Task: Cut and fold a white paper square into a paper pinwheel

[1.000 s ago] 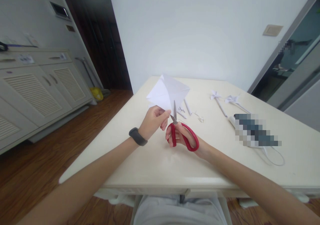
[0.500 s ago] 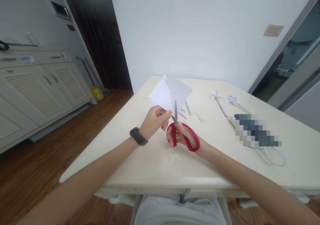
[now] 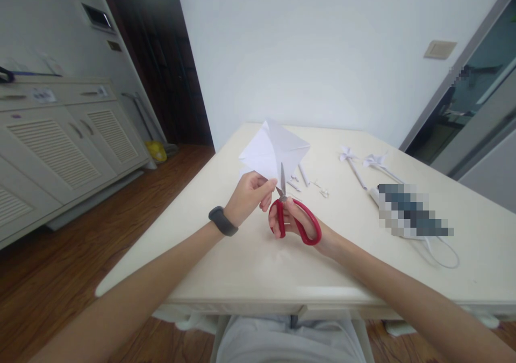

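My left hand (image 3: 248,195), with a dark band on its wrist, pinches the lower corner of a creased white paper sheet (image 3: 272,149) held up above the cream table (image 3: 258,266). In my right hand (image 3: 296,220) are red-handled scissors (image 3: 291,212), fingers through the loops. The blades point up and sit in the paper's lower edge, right beside my left fingertips.
Small paper scraps and rolled paper sticks (image 3: 303,176) lie behind my hands. Two paper pinwheels (image 3: 363,161) lie at the right, with a blurred object and a white cord (image 3: 441,253) nearer. White cabinets (image 3: 60,143) stand at the left across a wooden floor.
Almost nothing differs: the paper and both hands have shifted very slightly, and the scissors stay in the paper's lower edge.
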Available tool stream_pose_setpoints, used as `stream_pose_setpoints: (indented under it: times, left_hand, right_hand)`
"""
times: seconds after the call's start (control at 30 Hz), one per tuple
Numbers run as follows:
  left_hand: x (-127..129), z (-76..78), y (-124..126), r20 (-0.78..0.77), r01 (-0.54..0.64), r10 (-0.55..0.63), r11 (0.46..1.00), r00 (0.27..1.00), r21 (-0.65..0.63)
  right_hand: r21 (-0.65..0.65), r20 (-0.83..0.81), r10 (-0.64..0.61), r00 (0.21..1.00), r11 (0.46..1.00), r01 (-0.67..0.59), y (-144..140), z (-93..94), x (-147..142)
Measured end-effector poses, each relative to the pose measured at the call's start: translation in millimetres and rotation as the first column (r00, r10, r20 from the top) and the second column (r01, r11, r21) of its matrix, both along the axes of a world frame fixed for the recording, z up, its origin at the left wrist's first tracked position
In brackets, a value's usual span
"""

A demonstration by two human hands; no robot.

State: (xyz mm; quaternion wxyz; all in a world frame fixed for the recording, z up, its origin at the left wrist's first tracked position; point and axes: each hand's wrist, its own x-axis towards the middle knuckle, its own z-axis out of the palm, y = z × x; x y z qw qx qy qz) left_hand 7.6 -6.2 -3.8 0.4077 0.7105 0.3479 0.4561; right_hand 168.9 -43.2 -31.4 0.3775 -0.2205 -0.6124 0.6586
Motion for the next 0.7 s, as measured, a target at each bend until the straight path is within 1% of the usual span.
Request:
stream_pose_setpoints:
  times: [0.13, 0.33, 0.57, 0.7]
  left_hand:
    - [0.0, 0.1, 0.1, 0.002, -0.006, 0.006, 1.0, 1.0, 0.002]
    - [0.0, -0.3, -0.7, -0.019, 0.009, -0.009, 1.0, 1.0, -0.007]
    - [0.5, -1.1, 0.0, -0.001, -0.001, 0.001, 1.0, 1.0, -0.006]
    - [0.5, -0.4, -0.8, -0.019, -0.005, 0.005, 1.0, 1.0, -0.003]
  right_hand:
    - [0.007, -0.003, -0.02, 1.0, 1.0, 0.02, 0.4, -0.7, -0.3]
    - [-0.02, -0.007, -0.006, 1.0, 1.0, 0.006, 5.4, -6.9, -0.5]
    - [0.027, 0.027, -0.044, 0.999, 0.999, 0.043, 2.2, -3.6, 0.9]
    - [0.003, 0.019, -0.021, 1.0, 1.0, 0.021, 4.3, -4.7, 0.5]
